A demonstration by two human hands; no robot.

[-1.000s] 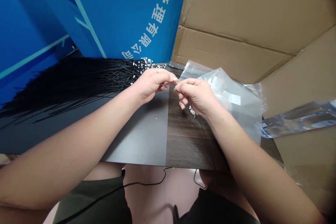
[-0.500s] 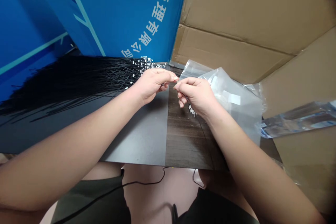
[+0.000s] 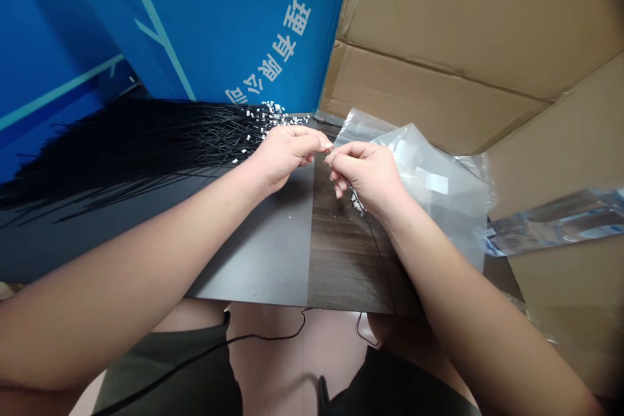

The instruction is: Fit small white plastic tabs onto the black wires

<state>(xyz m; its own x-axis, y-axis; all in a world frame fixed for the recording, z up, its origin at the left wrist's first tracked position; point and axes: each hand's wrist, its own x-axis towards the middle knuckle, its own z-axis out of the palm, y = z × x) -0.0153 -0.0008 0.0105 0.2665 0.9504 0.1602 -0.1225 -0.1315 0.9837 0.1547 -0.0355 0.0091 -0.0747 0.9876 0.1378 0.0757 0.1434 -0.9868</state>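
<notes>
My left hand (image 3: 283, 155) and my right hand (image 3: 366, 175) meet fingertip to fingertip above the dark table (image 3: 273, 253). Both are closed in a pinch on something small between them that I cannot make out. A thin black strand (image 3: 377, 244) runs down from under my right hand, beside a few small white pieces (image 3: 357, 205). A large heap of thin black ties (image 3: 131, 143) with small white heads (image 3: 270, 114) lies to the left of my left hand. A clear plastic bag (image 3: 429, 188) lies just right of my right hand.
A blue board with white characters (image 3: 234, 26) stands behind the table. Brown cardboard boxes (image 3: 463, 39) fill the back and right. A clear plastic packet (image 3: 556, 221) lies on the right box. A black cable (image 3: 273, 338) hangs below the table's front edge.
Both hands stay together at the same spot; only the fingers shift slightly. The view has tilted a little.
</notes>
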